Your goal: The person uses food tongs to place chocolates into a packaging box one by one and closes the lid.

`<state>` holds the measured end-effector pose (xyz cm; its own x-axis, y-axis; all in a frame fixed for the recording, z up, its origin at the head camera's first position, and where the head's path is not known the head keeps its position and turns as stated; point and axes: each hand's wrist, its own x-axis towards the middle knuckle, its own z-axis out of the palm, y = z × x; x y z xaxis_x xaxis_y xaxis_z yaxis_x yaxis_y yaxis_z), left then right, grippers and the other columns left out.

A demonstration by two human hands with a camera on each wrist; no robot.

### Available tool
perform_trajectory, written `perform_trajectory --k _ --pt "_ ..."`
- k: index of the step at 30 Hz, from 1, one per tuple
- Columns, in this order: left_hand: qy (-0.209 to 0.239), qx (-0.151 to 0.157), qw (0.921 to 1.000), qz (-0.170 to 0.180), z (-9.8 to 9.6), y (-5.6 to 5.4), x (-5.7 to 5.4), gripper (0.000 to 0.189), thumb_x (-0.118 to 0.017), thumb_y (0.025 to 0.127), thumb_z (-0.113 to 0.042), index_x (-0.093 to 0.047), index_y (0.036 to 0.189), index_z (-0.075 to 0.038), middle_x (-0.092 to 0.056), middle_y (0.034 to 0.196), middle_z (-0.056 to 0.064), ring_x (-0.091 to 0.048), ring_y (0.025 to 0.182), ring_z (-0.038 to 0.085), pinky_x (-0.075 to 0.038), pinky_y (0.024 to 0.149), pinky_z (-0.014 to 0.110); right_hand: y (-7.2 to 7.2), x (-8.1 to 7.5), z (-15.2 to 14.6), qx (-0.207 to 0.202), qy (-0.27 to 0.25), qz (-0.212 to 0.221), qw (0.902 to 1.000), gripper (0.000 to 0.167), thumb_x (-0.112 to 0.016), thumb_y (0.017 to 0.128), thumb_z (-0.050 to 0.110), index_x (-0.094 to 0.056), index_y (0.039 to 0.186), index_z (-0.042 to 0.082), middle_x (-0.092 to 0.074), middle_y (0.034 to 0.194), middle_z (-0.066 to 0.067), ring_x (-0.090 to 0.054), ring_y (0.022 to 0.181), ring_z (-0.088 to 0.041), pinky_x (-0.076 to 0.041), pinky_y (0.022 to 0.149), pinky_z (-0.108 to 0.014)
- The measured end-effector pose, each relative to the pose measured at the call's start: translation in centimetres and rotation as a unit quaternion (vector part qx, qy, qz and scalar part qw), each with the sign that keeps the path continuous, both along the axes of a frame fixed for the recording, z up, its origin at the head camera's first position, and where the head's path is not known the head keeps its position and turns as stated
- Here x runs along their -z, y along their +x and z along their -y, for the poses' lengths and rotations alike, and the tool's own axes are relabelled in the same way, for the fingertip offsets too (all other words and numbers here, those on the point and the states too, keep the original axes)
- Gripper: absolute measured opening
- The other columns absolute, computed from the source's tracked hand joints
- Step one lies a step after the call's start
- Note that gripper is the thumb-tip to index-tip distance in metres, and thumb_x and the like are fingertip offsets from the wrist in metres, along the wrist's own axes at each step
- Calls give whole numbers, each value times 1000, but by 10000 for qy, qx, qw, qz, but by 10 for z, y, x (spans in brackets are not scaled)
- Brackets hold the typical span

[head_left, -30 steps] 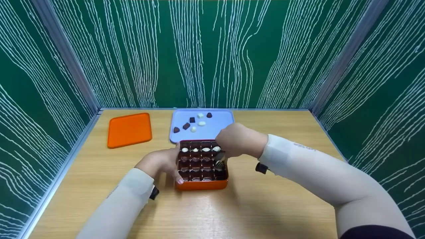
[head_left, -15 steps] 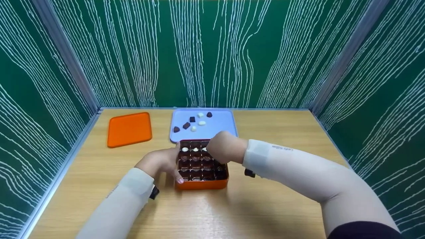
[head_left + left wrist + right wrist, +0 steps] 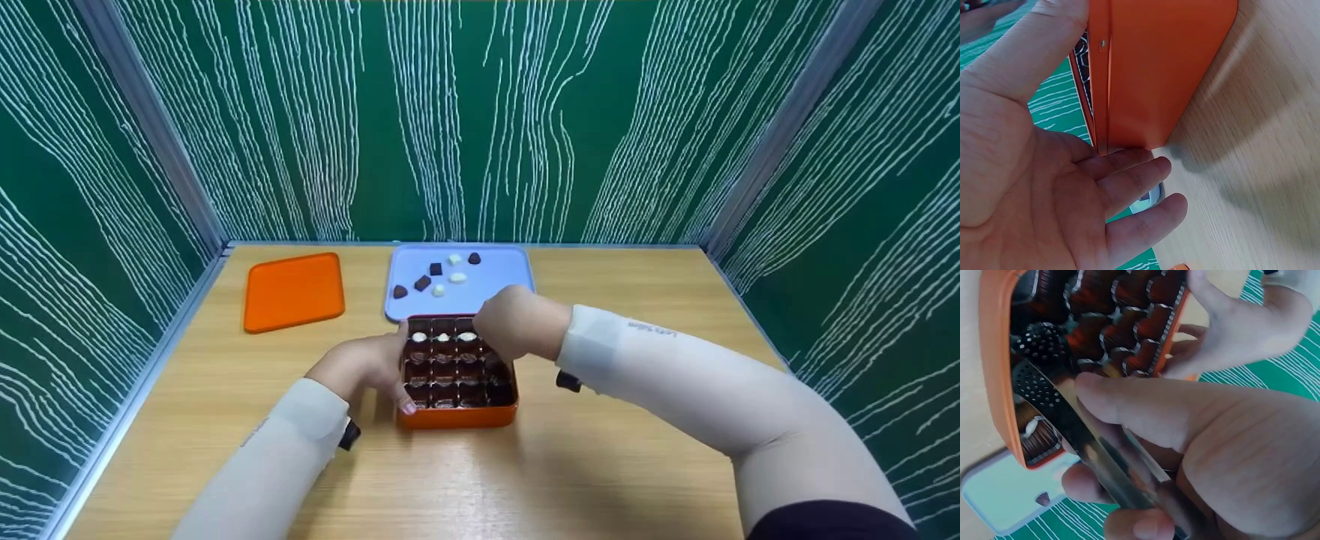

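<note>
My left hand (image 3: 373, 365) grips the left side of an orange box (image 3: 459, 418), thumb at the near corner and fingers toward the far one. In the left wrist view its fingers (image 3: 1140, 180) touch the box's orange wall. Inside, a dark brown divided insert (image 3: 444, 372) bears a row of white chocolates (image 3: 443, 337) and darker pieces behind its glossy walls. My right hand (image 3: 512, 321) holds metal tongs (image 3: 1081, 427) over the box's right side. Their perforated tips stand apart inside the box; whether they hold a piece cannot be seen.
Behind the box lies a light blue tray (image 3: 495, 289) with several white and dark chocolates (image 3: 422, 283). An orange lid-like tray (image 3: 294, 292) is at the back left of the wooden table (image 3: 600, 457). Green, white-streaked panels (image 3: 480, 120) enclose the back and sides.
My right hand moved left over the box with the tongs, then slightly back right. It now hides the rightmost white chocolate from the head view. The left hand keeps its place.
</note>
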<state>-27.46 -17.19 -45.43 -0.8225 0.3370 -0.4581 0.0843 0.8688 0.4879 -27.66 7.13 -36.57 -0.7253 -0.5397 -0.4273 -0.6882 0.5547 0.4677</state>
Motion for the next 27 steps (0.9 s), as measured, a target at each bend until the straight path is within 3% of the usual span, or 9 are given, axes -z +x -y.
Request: perform_trajectory --k 4,6,10,12,15,19,24,27 --pt "1 64 10000 -31 0 -1 0 169 -110 70 -38 15 180 -6 -27 185 27 -40 169 42 -31 142 56 -9 -20 -10 333 -399 333 9981 54 -85 96 65 -66 80 17 -58 70 6 -49 65 -12 -43 56 -30" --pt "39 33 10000 -21 0 0 1 170 -110 69 -37 15 180 -6 -24 186 28 -37 170 43 -29 143 57 -17 -28 -17 529 -710 431 9951 61 -80 95 73 -64 79 17 -57 70 7 -50 65 -12 -45 60 -29" --pt "51 -37 10000 -25 -1 0 1 171 -111 67 -38 14 180 -8 -20 187 27 -32 172 45 -26 143 60 -38 -33 -29 923 -1491 264 9842 52 -76 105 61 -67 84 14 -57 73 5 -52 68 -15 -52 66 -33" --pt "45 -64 10000 -35 -1 0 1 172 -111 66 -39 13 181 -9 -19 188 26 -31 173 45 -25 143 61 -51 -29 -33 1249 -1901 122 9737 47 -73 109 54 -70 88 13 -60 76 2 -55 70 -17 -55 68 -35" --pt "86 -85 9999 -44 0 1 2 171 -111 67 -39 13 181 -8 -19 188 26 -31 173 46 -25 143 62 -70 -16 -36 1732 -2585 -57 9504 40 -76 109 46 -73 91 11 -67 82 -3 -60 74 -21 -57 70 -37" --pt "69 -120 9999 -61 2 1 2 171 -110 67 -38 14 181 -9 -18 188 26 -30 173 46 -24 143 62 -100 16 -38 2110 -3357 -108 9180 36 -81 106 41 -75 95 8 -73 90 -7 -62 78 -23 -59 70 -38" --pt "165 -159 9997 -11 1 1 2 171 -111 66 -37 13 181 -10 -17 188 25 -29 173 46 -23 144 62 -130 60 -40 2224 -3901 72 8935 28 -81 107 33 -79 106 5 -77 97 -10 -65 82 -24 -61 77 -42" --pt "147 -156 9998 -1 -1 0 2 171 -111 66 -37 13 181 -11 -17 189 24 -29 173 45 -23 144 62 -145 79 -38 2256 -4116 258 8826 26 -78 109 28 -80 110 2 -73 95 -8 -61 82 -24 -59 78 -42"
